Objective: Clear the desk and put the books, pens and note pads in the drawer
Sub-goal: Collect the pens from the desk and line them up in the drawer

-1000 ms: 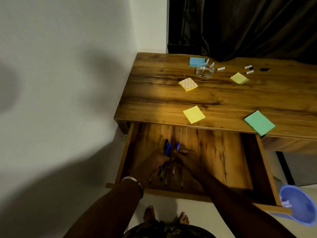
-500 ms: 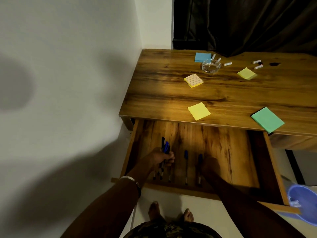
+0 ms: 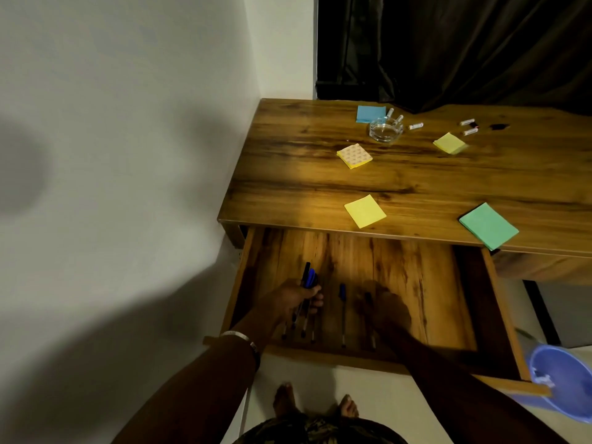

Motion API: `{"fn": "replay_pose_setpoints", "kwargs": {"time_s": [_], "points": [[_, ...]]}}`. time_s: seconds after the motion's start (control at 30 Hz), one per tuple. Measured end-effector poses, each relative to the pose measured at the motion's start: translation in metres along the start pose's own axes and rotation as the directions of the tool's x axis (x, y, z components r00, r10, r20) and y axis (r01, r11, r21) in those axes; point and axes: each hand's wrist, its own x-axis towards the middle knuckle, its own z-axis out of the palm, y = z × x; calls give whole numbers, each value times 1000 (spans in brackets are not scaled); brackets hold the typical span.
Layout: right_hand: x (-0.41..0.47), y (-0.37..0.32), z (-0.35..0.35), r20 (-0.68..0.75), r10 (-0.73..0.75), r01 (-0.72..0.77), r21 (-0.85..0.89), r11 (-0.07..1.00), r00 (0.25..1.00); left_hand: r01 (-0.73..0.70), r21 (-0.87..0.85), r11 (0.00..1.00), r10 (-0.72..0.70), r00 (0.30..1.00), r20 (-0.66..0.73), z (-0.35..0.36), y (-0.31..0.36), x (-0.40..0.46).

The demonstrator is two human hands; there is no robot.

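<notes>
Right hand (image 3: 389,310) has laid two pens (image 3: 342,312) down

1. One view only: a wide-angle camera on the person's head, looking forward and steeply down.
2. The open wooden drawer (image 3: 400,277) lies near, at centre toward 6 o'clock; the brown wooden desk top (image 3: 416,181) stretches toward 1 o'clock.
3. A white wall (image 3: 128,123) fills 9 o'clock; bare feet (image 3: 315,403) show at 6 o'clock.

Blue-capped pens (image 3: 308,280) bunched in the open wooden drawer (image 3: 416,283); coloured note pads (image 3: 364,210) scattered on the desk (image 3: 320,187).
</notes>
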Motion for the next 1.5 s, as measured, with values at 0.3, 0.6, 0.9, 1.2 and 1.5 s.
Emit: {"fn": "replay_pose_setpoints", "kwargs": {"time_s": [0.3,0.6,0.9,1.2,1.5], "points": [[0,-61,-3,333,-230,9,553,833,914,-112,70,991,116,992,-51,15,4,8],[18,-60,-4,361,-140,-81,534,842,922,-112,152,982,127,987,-94,20,2,11],[47,-27,5,130,61,-98,307,947,990,-106,15,994,107,990,-92,9,5,7],[67,-13,26,247,45,-73,105,992,968,-97,-16,995,96,993,-64,-4,8,2],[62,-21,27,112,29,-47,167,985,993,-42,-47,998,39,998,-49,-8,12,3]]}}
